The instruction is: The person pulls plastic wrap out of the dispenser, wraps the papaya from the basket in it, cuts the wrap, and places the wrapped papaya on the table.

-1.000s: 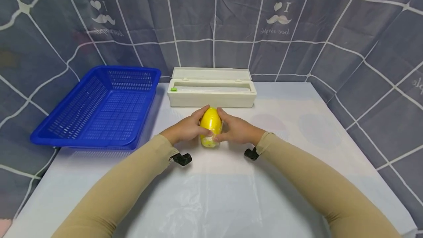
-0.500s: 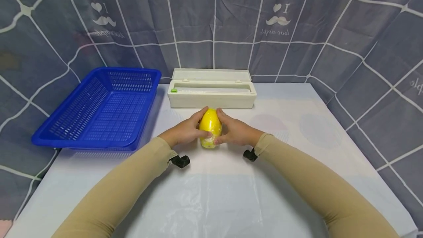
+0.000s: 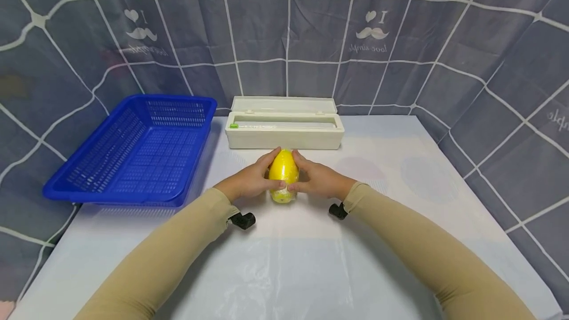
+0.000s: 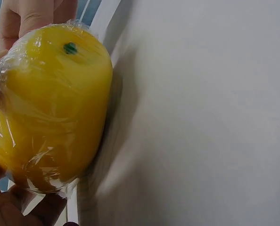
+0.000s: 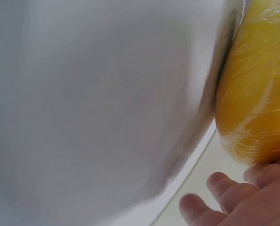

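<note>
A yellow fruit (image 3: 284, 169) wrapped in clear cling film lies in the middle of the white table, its narrower end pointing away from me. A small green stem mark (image 4: 70, 48) shows on its near end in the left wrist view. My left hand (image 3: 250, 180) grips it from the left, with the thumb across the near part and fingers at the far side. From the right, my right hand (image 3: 323, 180) holds it likewise, the two thumbs close together. Behind the fruit stands a white cling film dispenser (image 3: 284, 139), its lid raised and a green slider (image 3: 234, 125) at its left.
A blue plastic basket (image 3: 195, 162) with slatted sides stands at the left of the table (image 3: 302, 270). Grey checked curtain (image 3: 253, 28) hangs behind and along both sides. A small black camera mount (image 3: 243, 220) sits under the left wrist.
Both hands keep hold of the wrapped fruit in nearly the same spot, with the thumbs shifting slightly. The head view has tilted up a little.
</note>
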`<state>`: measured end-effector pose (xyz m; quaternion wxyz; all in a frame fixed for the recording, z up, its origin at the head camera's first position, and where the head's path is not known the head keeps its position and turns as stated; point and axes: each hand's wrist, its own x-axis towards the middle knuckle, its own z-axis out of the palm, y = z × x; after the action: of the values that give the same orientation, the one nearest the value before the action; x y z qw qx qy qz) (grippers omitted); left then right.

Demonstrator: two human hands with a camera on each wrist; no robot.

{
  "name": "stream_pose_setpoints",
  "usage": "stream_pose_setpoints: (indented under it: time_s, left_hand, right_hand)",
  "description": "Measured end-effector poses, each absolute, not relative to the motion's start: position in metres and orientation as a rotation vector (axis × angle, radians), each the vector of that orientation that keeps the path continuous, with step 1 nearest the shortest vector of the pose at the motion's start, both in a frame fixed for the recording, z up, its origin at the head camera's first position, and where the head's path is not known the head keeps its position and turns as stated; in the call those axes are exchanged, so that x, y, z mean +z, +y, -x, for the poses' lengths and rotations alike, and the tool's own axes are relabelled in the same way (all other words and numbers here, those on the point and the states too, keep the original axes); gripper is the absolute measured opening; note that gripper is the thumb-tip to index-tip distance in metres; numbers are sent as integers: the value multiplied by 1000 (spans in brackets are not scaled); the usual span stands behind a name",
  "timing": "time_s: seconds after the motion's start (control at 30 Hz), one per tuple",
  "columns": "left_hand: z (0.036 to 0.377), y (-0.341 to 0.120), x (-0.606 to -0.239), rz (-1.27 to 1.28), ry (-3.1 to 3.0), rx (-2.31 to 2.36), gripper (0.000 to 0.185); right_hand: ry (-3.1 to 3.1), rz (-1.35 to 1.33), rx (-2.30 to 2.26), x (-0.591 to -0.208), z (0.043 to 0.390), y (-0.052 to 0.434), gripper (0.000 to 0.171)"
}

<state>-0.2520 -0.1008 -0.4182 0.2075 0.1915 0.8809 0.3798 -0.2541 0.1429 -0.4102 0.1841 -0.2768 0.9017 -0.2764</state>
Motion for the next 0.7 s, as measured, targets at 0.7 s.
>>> stream_pose_setpoints:
  time_s: [0.7]
  left_hand:
    - [251, -97, -422, -570, 2470, 1076, 113]
  right_hand:
    - [2576, 724, -771, -410, 251, 142, 109]
